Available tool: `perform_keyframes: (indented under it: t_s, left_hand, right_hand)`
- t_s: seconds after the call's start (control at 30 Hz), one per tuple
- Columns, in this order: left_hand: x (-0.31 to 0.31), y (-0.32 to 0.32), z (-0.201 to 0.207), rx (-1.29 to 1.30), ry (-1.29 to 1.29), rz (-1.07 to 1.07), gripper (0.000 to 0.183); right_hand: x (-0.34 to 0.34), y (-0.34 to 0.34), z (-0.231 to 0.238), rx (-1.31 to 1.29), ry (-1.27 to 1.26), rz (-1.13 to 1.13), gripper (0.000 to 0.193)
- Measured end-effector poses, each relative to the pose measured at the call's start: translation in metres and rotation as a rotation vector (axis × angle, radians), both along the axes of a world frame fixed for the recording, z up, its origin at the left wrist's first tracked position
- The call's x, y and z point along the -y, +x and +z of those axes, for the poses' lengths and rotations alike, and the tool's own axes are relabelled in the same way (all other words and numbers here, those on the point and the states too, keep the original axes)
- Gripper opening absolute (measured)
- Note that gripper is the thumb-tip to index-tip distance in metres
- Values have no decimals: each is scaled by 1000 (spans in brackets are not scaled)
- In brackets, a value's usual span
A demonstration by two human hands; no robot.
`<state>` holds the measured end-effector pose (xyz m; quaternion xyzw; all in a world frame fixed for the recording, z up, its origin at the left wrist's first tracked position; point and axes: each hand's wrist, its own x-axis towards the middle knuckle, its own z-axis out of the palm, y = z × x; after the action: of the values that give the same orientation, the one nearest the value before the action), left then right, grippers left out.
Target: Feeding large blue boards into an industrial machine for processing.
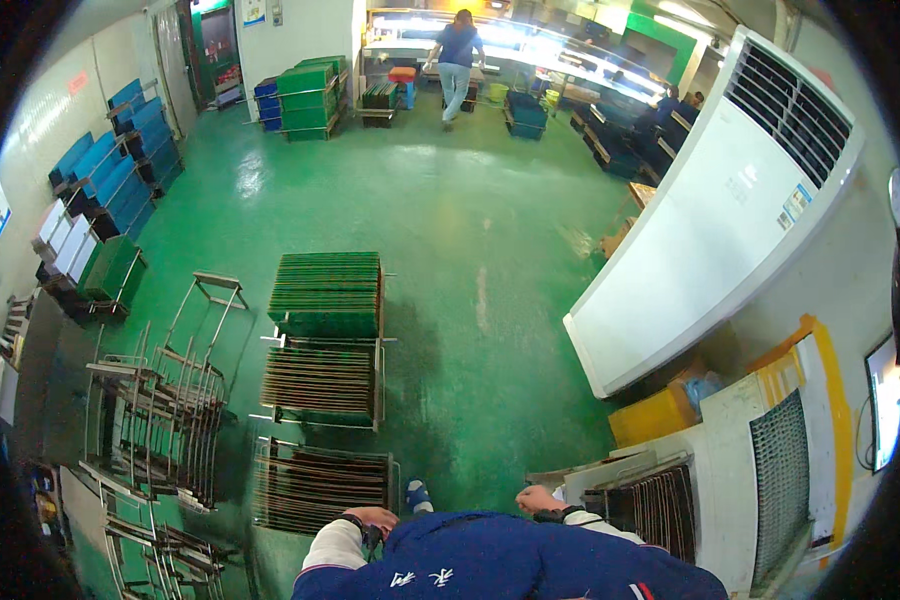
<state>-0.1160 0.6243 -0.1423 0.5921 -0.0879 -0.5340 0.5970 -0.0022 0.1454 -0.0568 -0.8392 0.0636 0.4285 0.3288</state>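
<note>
My left hand (374,517), with a dark band at the wrist, hangs low beside the nearest rack of dark, thin panels (320,488). Its fingers are too small and partly hidden to make out, and I cannot tell whether it touches the rack. My right hand (539,499) is out in front of my body with its fingers curled in, and nothing shows in it. Closest to that hand is another rack of upright brown panels (655,510) at the lower right.
Racks of brown-edged panels (318,382) and green panels (325,295) stand ahead on the left. Empty metal frames (160,420) crowd the lower left. A tall white air conditioner (710,220) and a yellow box (653,417) stand right. Another person (457,60) is at the lit far bench.
</note>
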Motion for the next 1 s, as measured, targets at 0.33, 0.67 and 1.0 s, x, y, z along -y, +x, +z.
perform_keyframes:
  t_s: [0.33,0.67,1.0]
  left_hand:
    - [46,2,49,-187,182,42,43]
    - [61,-6,-6,223,-28,-60,43]
    - [78,5,32,95,-53,-145,49]
  right_hand:
    - [57,45,101,889,-85,3,34]
    - [257,-8,189,1137,-873,-440,56]
    - [309,-94,145,614,-993,-695,63]
